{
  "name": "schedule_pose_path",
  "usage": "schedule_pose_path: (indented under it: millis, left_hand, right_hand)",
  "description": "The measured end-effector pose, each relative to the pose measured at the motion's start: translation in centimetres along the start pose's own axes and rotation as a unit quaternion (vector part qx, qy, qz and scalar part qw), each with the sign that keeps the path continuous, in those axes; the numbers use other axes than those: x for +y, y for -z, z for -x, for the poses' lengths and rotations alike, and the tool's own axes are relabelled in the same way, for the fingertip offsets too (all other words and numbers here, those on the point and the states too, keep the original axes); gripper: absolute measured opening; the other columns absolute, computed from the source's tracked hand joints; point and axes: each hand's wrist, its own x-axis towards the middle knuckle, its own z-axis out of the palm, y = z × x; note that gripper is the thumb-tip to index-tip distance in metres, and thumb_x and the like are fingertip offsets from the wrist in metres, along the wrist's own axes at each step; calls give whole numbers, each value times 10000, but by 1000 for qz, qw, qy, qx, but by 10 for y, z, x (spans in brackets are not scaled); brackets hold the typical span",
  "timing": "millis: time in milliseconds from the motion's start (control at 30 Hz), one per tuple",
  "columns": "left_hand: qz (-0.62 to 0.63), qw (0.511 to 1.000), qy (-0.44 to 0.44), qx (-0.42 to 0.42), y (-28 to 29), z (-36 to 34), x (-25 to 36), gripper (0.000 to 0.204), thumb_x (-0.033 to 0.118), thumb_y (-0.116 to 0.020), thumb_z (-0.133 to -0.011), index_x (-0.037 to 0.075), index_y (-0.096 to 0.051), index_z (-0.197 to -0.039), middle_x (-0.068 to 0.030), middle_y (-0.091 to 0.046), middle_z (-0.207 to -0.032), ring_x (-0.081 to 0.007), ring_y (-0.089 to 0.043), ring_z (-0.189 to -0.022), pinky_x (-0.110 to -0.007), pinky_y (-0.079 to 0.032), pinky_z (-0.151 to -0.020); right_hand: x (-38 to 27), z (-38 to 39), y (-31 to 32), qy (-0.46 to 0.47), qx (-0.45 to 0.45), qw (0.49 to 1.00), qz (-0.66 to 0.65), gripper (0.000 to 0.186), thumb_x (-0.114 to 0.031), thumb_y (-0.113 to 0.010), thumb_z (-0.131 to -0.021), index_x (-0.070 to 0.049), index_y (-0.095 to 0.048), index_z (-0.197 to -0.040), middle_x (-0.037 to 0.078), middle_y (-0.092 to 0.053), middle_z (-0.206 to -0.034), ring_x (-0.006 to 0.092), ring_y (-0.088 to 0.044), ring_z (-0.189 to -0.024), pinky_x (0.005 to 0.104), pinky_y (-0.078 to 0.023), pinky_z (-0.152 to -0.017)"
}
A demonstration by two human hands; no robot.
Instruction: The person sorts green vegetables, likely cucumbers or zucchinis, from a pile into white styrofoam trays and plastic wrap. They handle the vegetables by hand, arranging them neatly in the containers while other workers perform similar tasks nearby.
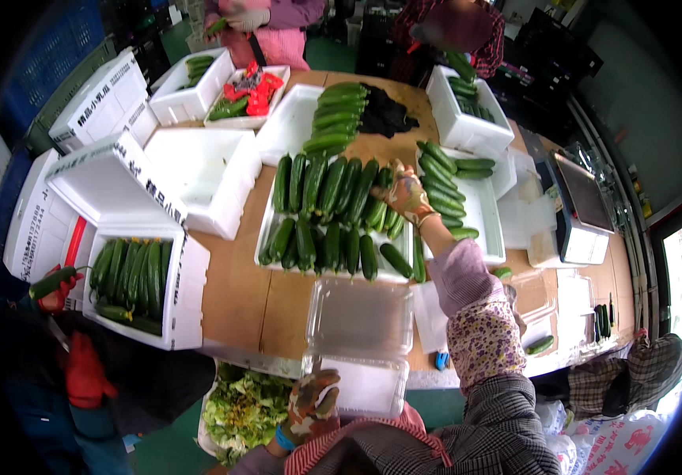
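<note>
My right hand (406, 195), in a patterned work glove, reaches across the table to the right end of a row of cucumbers (331, 190). Its fingers close around the top of one cucumber (385, 176). These dark green cucumbers lie in two rows in a white foam tray (264, 257). Close to my body, an open clear plastic clamshell box (359, 321) rests at the table edge, its two halves spread. My left hand (312, 402), gloved alike, has curled fingers at the near left edge of that box and appears to grip it.
More cucumbers (440, 186) fill a foam tray at right. A foam box of cucumbers (135, 277) stands left, beside a co-worker's red-gloved hand (88, 372). A scale (582, 198) sits far right. Leafy trimmings (246, 412) fill a bin below. Two people work across the table.
</note>
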Motion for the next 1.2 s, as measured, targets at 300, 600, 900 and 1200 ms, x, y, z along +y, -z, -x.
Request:
schedule_pose_path:
  millis: [300,600,900,1200]
  left_hand:
    - [211,958,181,70,-5,27,-36,528,-72,-697,-740,26,-510,-1223,-123,-473,-1297,-188,-462,-1221,-276,-406,-1011]
    - [155,967,176,95,-1,24,-40,360,-13,-673,-795,23,-571,-1138,-119,-567,-1156,-203,-550,-1068,-296,-460,-902]
    - [158,975,128,91,2,20,-40,205,46,-648,-850,20,-633,-1053,-115,-660,-1016,-217,-638,-914,-316,-514,-794]
    - [823,541,134,-109,10,-59,-7,479,137,-557,-942,25,-395,-1379,-125,-489,-1339,-273,-502,-1213,-418,-428,-1008]
  right_hand:
    - [10,-90,-19,42,-236,967,85,918,-620,-699,-715,-131,-372,-1419,144,-580,-1170,305,-550,-1099,378,-453,-902]
    - [-9,-49,2,63,-112,990,-61,685,-516,-730,-742,-20,-534,-1172,192,-602,-1111,347,-589,-1041,412,-470,-886]
    - [-34,-2,71,96,5,993,-65,559,-377,-782,-707,27,-569,-1029,211,-624,-984,341,-622,-907,391,-488,-769]
    - [-201,192,98,160,65,875,-453,417,-197,-764,-696,-31,-549,-1013,55,-556,-933,145,-533,-863,289,-451,-772]
